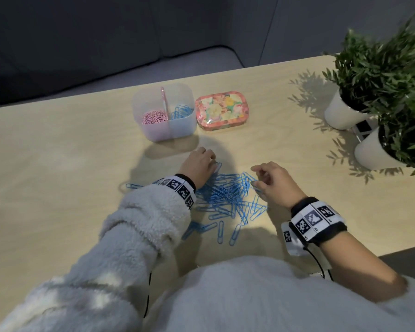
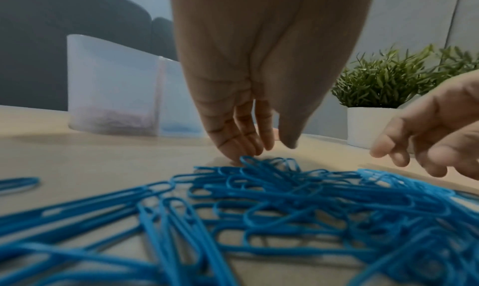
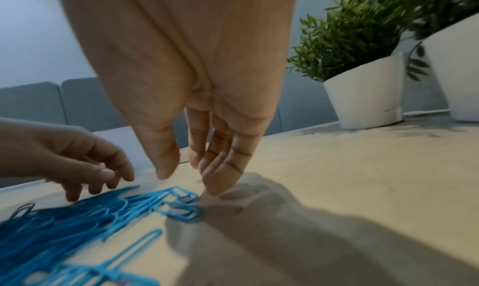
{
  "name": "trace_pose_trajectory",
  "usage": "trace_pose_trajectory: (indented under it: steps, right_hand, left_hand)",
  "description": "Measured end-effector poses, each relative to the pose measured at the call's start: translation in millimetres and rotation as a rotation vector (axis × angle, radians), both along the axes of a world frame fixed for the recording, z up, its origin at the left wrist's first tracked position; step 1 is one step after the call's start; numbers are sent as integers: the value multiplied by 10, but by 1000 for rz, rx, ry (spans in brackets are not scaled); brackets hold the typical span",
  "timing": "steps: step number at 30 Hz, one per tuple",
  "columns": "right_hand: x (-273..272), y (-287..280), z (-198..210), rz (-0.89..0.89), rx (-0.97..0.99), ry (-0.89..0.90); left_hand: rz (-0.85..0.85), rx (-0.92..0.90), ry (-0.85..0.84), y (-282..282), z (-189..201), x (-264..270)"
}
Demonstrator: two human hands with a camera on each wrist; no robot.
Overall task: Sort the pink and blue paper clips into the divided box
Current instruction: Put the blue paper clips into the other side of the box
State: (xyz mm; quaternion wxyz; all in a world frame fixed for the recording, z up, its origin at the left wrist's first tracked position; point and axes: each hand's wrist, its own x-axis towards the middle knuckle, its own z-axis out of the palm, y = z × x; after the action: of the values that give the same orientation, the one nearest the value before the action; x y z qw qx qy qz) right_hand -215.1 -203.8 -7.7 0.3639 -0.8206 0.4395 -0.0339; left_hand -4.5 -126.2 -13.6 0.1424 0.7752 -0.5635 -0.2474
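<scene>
Blue clips (image 1: pixel 228 195) just in front of the divided box (image 1: pixel 164 113) — light, slick, tangle-prone; rake a bunch by its edge. Left hand (image 1: pixel 199 166) and right hand (image 1: pixel 272 180) — fingers loosely curled, holding nothing.

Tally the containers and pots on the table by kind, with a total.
Divided box: 1
Floral tin: 1
White plant pots: 2
Total: 4
</scene>
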Motion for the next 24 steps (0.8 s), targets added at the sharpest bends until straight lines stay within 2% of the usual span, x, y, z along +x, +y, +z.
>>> trace_pose_trajectory:
  steps: [5,9,15,24]
  right_hand:
    - [21,36,-26,93,-19,155]
    - [217,202,-42,38,-75,143]
    - [388,302,-26,86,-114,153]
    - [525,168,59,24,105,170]
  left_hand:
    - [-44,98,-28,-40,14,-29]
    - [-98,146,-17,-87,18,-180]
    - [-174,150,-43,-73,22,-234]
    - [-291,115,-226,-17,28,-176]
